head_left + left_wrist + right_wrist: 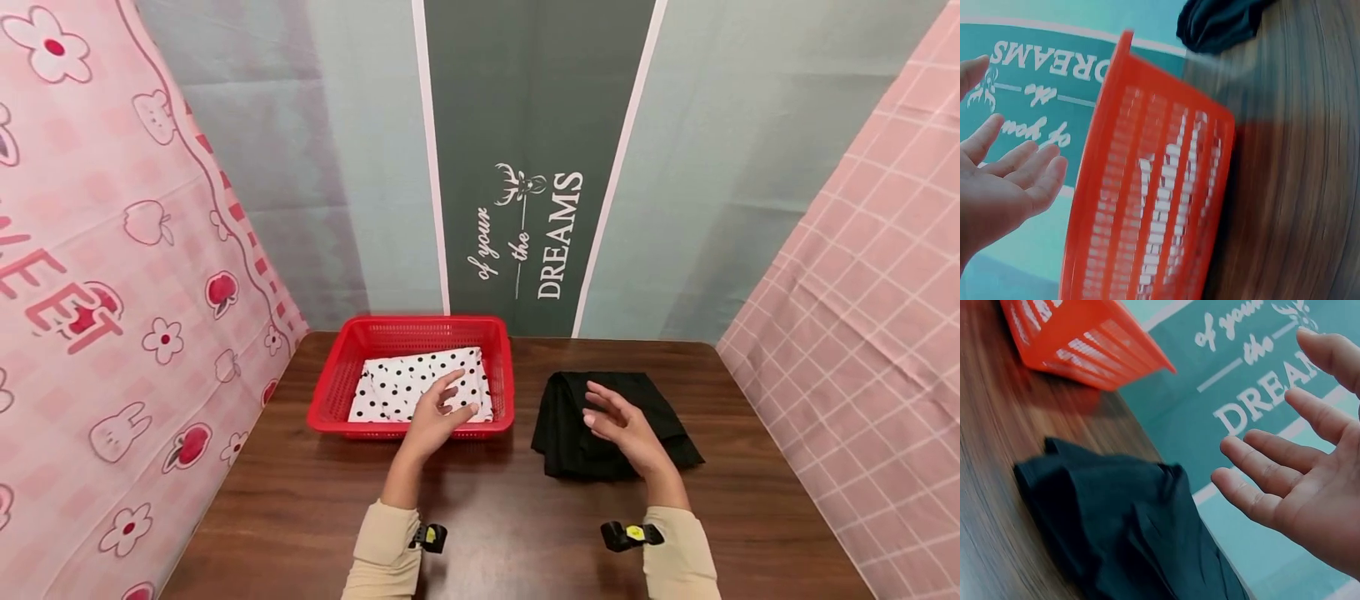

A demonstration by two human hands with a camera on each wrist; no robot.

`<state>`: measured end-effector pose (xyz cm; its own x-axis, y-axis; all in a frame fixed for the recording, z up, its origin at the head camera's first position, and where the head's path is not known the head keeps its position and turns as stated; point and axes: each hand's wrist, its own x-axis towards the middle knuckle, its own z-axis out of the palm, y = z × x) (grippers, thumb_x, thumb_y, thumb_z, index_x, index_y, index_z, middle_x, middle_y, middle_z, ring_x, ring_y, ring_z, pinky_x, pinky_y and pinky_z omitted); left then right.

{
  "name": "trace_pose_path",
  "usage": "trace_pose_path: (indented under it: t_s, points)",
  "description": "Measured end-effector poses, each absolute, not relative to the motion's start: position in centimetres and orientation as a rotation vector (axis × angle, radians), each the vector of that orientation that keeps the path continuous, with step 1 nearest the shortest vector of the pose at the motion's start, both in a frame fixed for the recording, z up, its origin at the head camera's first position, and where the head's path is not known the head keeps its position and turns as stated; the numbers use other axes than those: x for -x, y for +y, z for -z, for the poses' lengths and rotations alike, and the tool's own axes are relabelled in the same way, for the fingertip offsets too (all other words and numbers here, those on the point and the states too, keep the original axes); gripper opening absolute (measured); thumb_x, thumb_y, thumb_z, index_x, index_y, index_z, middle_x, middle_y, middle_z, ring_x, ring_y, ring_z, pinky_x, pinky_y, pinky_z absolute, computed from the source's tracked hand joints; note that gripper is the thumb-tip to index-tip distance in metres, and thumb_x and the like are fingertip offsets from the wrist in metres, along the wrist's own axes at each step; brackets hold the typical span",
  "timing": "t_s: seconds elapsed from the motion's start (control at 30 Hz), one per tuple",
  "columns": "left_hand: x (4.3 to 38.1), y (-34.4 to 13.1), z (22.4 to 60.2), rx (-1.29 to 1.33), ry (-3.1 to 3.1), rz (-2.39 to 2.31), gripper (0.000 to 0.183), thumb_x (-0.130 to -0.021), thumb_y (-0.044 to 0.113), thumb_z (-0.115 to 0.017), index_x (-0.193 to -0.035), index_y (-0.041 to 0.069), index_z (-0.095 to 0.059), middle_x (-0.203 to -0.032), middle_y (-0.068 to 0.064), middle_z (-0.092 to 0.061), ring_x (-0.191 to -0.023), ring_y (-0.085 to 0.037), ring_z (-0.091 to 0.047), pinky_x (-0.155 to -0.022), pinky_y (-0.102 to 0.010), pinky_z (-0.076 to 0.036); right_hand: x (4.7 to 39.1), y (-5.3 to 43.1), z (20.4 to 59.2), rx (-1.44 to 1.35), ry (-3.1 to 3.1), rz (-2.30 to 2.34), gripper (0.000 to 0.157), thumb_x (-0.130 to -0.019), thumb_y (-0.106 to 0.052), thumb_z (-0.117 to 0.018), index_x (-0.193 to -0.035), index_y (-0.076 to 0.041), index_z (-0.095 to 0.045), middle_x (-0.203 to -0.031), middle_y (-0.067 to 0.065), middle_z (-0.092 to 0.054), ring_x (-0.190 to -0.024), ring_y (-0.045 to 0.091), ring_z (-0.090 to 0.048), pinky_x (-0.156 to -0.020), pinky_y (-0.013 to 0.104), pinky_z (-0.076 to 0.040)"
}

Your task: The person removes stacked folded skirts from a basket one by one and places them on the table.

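Observation:
A red plastic basket (pixel 322 400) stands at the back left of the table, holding a folded white cloth with black dots (pixel 408 383). Over the basket's front right part is my left hand (pixel 438 417), fingers spread and loosely bent, with nothing in it. The left wrist view shows that hand (pixel 1004 181) above the basket's rim, apart from it. To the right lies a folded black cloth (pixel 600 454). My right hand (pixel 626 429) hovers over it with relaxed, parted fingers; in the right wrist view the same hand (pixel 1310 462) is clear of the black cloth (pixel 1116 525).
The brown wooden table (pixel 517 517) ends at a grey-green curtain (pixel 540 100) with white lettering. Pink printed fabric (pixel 135 333) borders the left side, and pink checked fabric (pixel 862 333) the right. Each wrist wears a black strap.

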<state>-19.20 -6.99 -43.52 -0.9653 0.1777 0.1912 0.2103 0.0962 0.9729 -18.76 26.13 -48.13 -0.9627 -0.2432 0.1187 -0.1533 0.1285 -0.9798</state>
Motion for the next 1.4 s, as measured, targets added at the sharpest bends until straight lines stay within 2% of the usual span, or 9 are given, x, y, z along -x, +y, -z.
trace_pose_path:
  t_s: [0.2, 0.43, 0.63, 0.87, 0.97, 1.2, 1.3, 1.4]
  points:
    - [20.1, -8.9, 43.5, 0.388, -2.382, 1.966, 0.053, -0.081, 0.002, -0.069, -0.13, -0.003, -0.05, -0.135, -0.025, -0.042, -0.12, -0.043, -0.041, -0.094, -0.058, -0.033, 20.1, 24.1, 48.0, 0.432, 2.221, 2.006, 0.057, -0.093, -0.01, -0.058, -0.143, -0.003, -0.033, -0.139, 0.024, -0.036, -0.12, 0.04, -0.042, -0.085, 0.03, -0.047]
    - [20.9, -11.1, 43.2, 0.337, -2.451, 1.893, 0.052, -0.082, 0.003, -0.068, -0.13, -0.002, -0.05, -0.137, -0.023, -0.041, -0.121, -0.043, -0.041, -0.095, -0.056, -0.033, 22.1, 22.4, 47.2, 0.499, 2.207, 1.955, 0.056, -0.091, -0.014, -0.06, -0.141, -0.006, -0.037, -0.136, 0.023, -0.04, -0.116, 0.034, -0.049, -0.086, 0.036, -0.047]
    - [22.9, -13.4, 44.0, 0.292, -2.528, 1.914, 0.057, -0.083, 0.007, -0.069, -0.135, 0.001, -0.046, -0.142, -0.022, -0.034, -0.126, -0.044, -0.034, -0.093, -0.053, -0.038, 23.8, 20.8, 46.5, 0.491, 2.206, 1.884, 0.056, -0.09, -0.018, -0.063, -0.14, -0.009, -0.04, -0.134, 0.019, -0.045, -0.113, 0.029, -0.052, -0.088, 0.046, -0.045]
    - [25.5, -16.5, 44.8, 0.295, -2.631, 1.765, 0.056, -0.084, 0.016, -0.07, -0.134, 0.004, -0.048, -0.138, -0.019, -0.04, -0.122, -0.046, -0.037, -0.093, -0.05, -0.04, 26.6, 18.3, 46.0, 0.443, 1.908, 1.972, 0.059, -0.091, -0.01, -0.058, -0.142, -0.001, -0.032, -0.138, 0.028, -0.036, -0.12, 0.042, -0.043, -0.094, 0.056, -0.035]
    - [26.1, -17.6, 44.4, 0.318, -2.649, 1.743, 0.056, -0.084, 0.015, -0.069, -0.134, 0.002, -0.047, -0.137, -0.02, -0.042, -0.121, -0.047, -0.038, -0.095, -0.051, -0.037, 27.7, 17.2, 45.8, 0.43, 1.824, 1.979, 0.057, -0.091, -0.009, -0.057, -0.142, -0.001, -0.033, -0.137, 0.027, -0.037, -0.122, 0.044, -0.04, -0.094, 0.054, -0.037]
    - [27.8, -19.9, 44.0, 0.261, -2.793, 1.67, 0.06, -0.086, 0.021, -0.067, -0.137, 0.0, -0.043, -0.139, -0.022, -0.038, -0.119, -0.043, -0.038, -0.092, -0.049, -0.039, 29.6, 15.3, 46.0, 0.379, 1.608, 2.04, 0.05, -0.092, -0.008, -0.052, -0.14, -0.003, -0.038, -0.129, 0.02, -0.047, -0.113, 0.033, -0.052, -0.097, 0.058, -0.03]
    - [28.6, -21.0, 44.1, 0.225, -2.867, 1.632, 0.062, -0.087, 0.024, -0.066, -0.137, -0.002, -0.041, -0.141, -0.025, -0.034, -0.124, -0.041, -0.033, -0.094, -0.051, -0.037, 30.5, 14.3, 46.0, 0.343, 1.581, 2.039, 0.049, -0.093, -0.01, -0.052, -0.14, -0.005, -0.038, -0.129, 0.019, -0.048, -0.116, 0.036, -0.049, -0.098, 0.057, -0.029]
    - [29.0, -21.7, 43.7, 0.179, -2.897, 1.696, 0.061, -0.089, 0.021, -0.063, -0.137, -0.005, -0.038, -0.142, -0.031, -0.027, -0.13, -0.043, -0.025, -0.099, -0.053, -0.031, 31.5, 13.3, 45.8, 0.275, 1.606, 2.006, 0.05, -0.093, -0.012, -0.053, -0.141, -0.005, -0.038, -0.123, 0.015, -0.054, -0.115, 0.037, -0.049, -0.095, 0.052, -0.036]
